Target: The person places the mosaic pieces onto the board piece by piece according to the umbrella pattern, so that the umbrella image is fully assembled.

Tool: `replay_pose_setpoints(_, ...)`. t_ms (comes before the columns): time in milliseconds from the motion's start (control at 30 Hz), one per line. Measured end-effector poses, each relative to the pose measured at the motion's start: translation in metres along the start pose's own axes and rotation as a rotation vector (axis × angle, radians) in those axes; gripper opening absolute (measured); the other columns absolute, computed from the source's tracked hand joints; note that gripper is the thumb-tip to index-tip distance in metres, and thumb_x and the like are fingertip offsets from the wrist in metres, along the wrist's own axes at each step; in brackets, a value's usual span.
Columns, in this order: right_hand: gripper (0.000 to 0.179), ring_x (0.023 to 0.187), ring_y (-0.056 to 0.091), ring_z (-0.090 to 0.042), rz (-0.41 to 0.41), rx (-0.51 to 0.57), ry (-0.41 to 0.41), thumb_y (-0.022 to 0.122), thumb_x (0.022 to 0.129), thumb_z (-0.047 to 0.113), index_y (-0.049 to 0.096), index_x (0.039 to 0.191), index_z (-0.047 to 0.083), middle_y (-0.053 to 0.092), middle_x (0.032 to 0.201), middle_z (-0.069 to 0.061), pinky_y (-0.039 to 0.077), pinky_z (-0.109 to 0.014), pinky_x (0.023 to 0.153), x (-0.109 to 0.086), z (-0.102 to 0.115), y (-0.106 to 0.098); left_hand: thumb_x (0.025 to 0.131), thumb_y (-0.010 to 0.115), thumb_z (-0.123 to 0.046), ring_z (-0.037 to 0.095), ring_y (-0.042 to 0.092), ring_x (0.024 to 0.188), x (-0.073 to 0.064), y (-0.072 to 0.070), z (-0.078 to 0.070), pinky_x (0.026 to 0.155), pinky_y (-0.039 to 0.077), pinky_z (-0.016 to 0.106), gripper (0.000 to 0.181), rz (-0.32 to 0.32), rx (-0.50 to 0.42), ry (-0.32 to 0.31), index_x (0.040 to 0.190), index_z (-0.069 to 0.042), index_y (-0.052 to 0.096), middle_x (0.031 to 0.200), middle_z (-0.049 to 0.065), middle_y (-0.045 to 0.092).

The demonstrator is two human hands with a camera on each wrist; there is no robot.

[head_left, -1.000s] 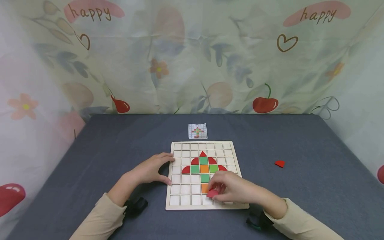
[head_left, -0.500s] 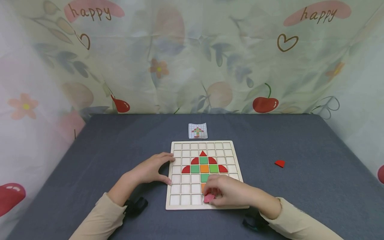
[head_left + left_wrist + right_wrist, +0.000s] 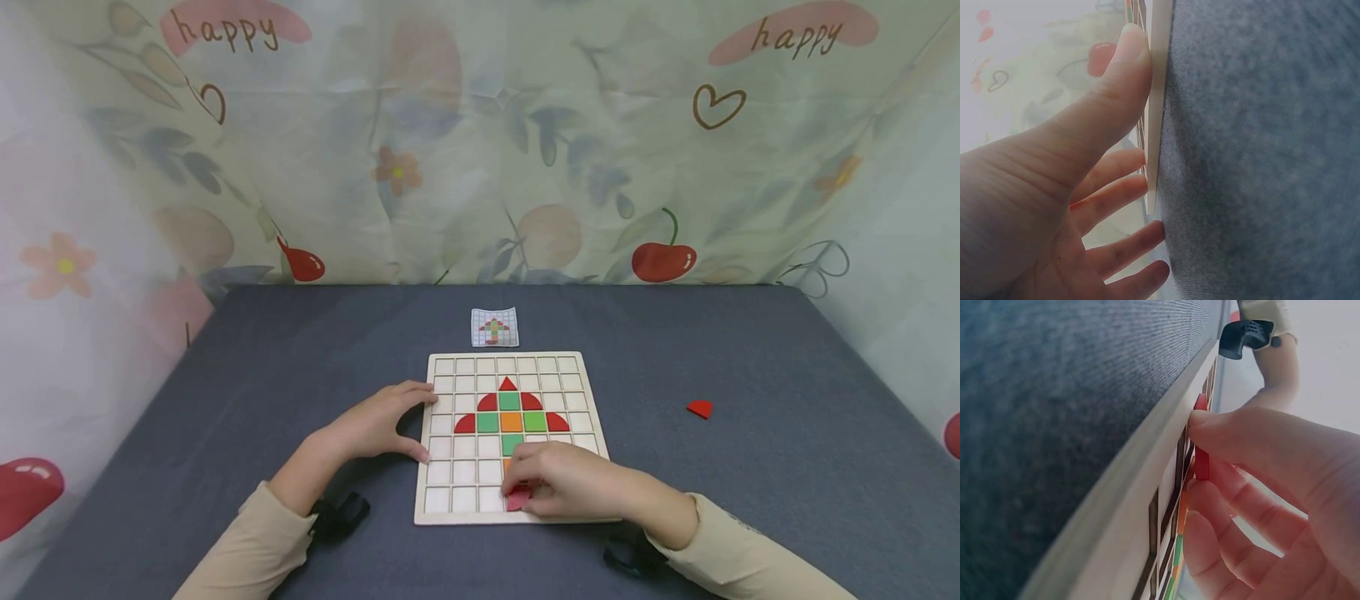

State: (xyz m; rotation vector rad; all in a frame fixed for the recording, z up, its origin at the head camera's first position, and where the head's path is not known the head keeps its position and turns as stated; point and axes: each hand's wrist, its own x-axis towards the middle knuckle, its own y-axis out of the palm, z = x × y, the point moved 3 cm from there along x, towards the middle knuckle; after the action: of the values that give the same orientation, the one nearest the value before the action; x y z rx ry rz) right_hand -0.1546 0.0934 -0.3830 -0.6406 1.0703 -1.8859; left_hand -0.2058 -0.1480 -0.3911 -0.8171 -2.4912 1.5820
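Observation:
On the dark table lies a square wooden grid board (image 3: 422, 492). Red, green and orange tiles fill some cells in an arrow-like shape, topped by a red triangle (image 3: 507, 384). My left hand (image 3: 375, 421) rests at the board's left edge, thumb and fingers spread and touching the rim. Over the bottom row, my right hand (image 3: 566, 483) pinches a red rounded tile (image 3: 517, 499) between thumb and fingers. In the right wrist view that tile (image 3: 1202, 464) is seen edge-on, close to the board's surface. My right hand partly hides the orange tile and cells below.
A small printed card (image 3: 494, 327) showing a coloured grid pattern lies behind the board. One loose red quarter-circle tile (image 3: 700, 409) lies on the table to the right. A patterned curtain (image 3: 480, 150) hangs at the back.
My right hand has moved slightly left and toward me with the red tile, uncovering the red tile at the arrow's right end. The left hand stays still.

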Motion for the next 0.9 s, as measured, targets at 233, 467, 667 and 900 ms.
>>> replay_pose_setpoints(233, 0.019, 0.08, 0.052, -0.003, 0.008, 0.017, 0.0, 0.065, 0.082, 0.008, 0.069, 0.098, 0.018, 0.062, 0.089, 0.008, 0.044, -0.011, 0.074, 0.001, -0.001, 0.0, 0.069, 0.079, -0.041, 0.032, 0.037, 0.133, -0.001, -0.001, -0.001, 0.108, 0.034, 0.049, 0.08, 0.002, -0.003, 0.0, 0.135, -0.008, 0.048, 0.146, 0.012, 0.039)
replay_pose_setpoints(467, 0.02, 0.08, 0.052, -0.003, 0.016, 0.027, 0.003, 0.064, 0.082, 0.006, 0.069, 0.098, 0.018, 0.062, 0.089, 0.008, 0.044, -0.011, 0.074, 0.002, -0.002, 0.001, 0.069, 0.079, -0.041, 0.032, 0.038, 0.133, -0.001, -0.001, -0.002, 0.108, 0.034, 0.049, 0.08, -0.002, -0.003, 0.007, 0.135, -0.007, 0.048, 0.146, 0.013, 0.04)
replay_pose_setpoints(667, 0.019, 0.08, 0.053, -0.004, 0.011, 0.031, -0.005, 0.064, 0.083, 0.005, 0.069, 0.097, 0.017, 0.063, 0.089, 0.007, 0.044, -0.011, 0.075, 0.003, -0.001, 0.001, 0.069, 0.079, -0.04, 0.032, 0.038, 0.133, -0.001, -0.001, -0.001, 0.107, 0.035, 0.048, 0.08, -0.002, -0.004, 0.005, 0.135, -0.007, 0.048, 0.145, 0.013, 0.04)
replay_pose_setpoints(900, 0.022, 0.079, 0.055, -0.005, -0.035, 0.06, -0.015, 0.064, 0.082, 0.003, 0.069, 0.1, 0.014, 0.066, 0.094, 0.004, 0.048, -0.015, 0.071, -0.003, -0.006, -0.013, 0.069, 0.079, -0.041, 0.031, 0.038, 0.133, -0.001, -0.001, 0.0, 0.107, 0.035, 0.048, 0.081, -0.003, -0.002, 0.009, 0.135, -0.007, 0.048, 0.146, 0.012, 0.04)
